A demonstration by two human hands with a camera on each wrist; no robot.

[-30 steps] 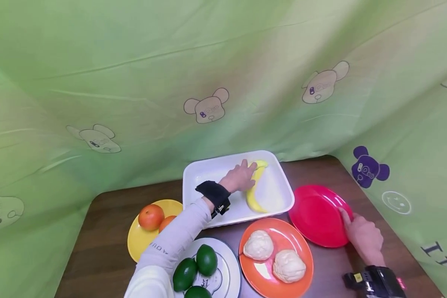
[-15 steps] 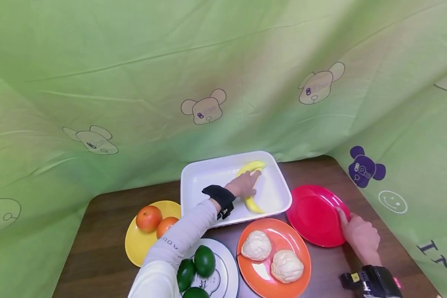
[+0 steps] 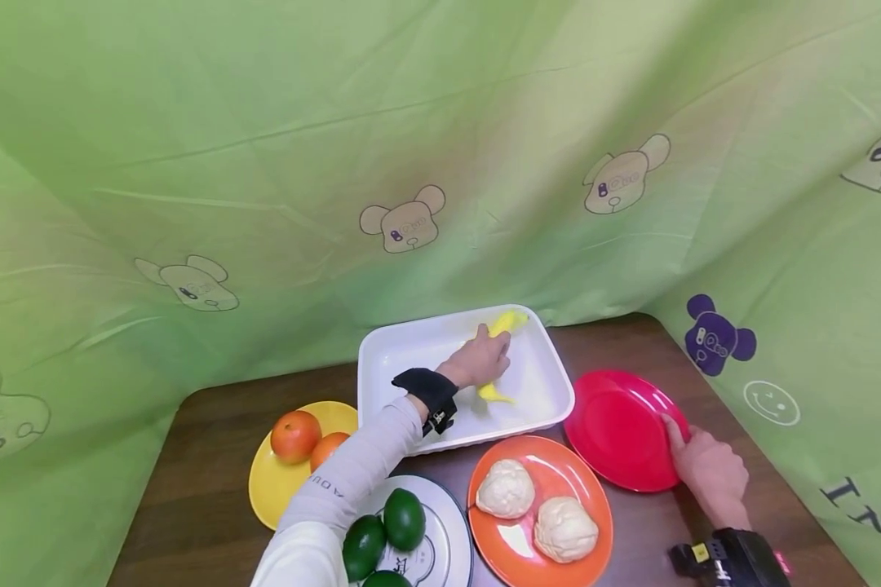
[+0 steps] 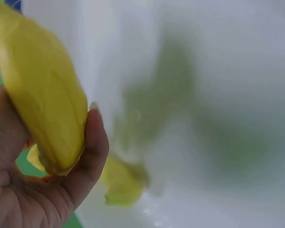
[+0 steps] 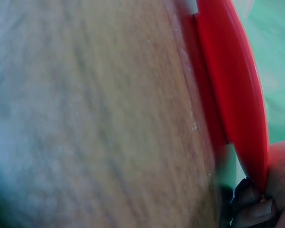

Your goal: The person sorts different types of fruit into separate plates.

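Observation:
My left hand (image 3: pixel 477 359) grips a banana (image 4: pixel 47 90) over the white tray (image 3: pixel 392 367), fingers and thumb curled around it in the left wrist view. Beyond those fingers, more yellow fruit (image 4: pixel 121 185) shows low against the tray. In the head view, yellow ends stick out above and below the hand; the middle is hidden. My right hand (image 3: pixel 712 473) pinches the right rim of the red plate (image 3: pixel 620 432), thumb on top. Seen from the right wrist, fingertips (image 5: pixel 259 211) curl beneath that rim. The plate lies at the table's right side.
An orange plate (image 3: pixel 514 562) bears two pale, wrinkled round fruits (image 3: pixel 505 489). Several dark green fruits (image 3: pixel 404 519) lie on a white plate (image 3: pixel 451 522), partly behind the left sleeve. A yellow plate (image 3: pixel 264 489) holds orange fruits (image 3: pixel 296 436). Green cloth hangs behind the wooden table (image 3: pixel 191 465).
My left hand has gone from reaching over the bananas with spread fingers to gripping one; the yellow ends have shifted within the tray. My right hand stays at the red plate.

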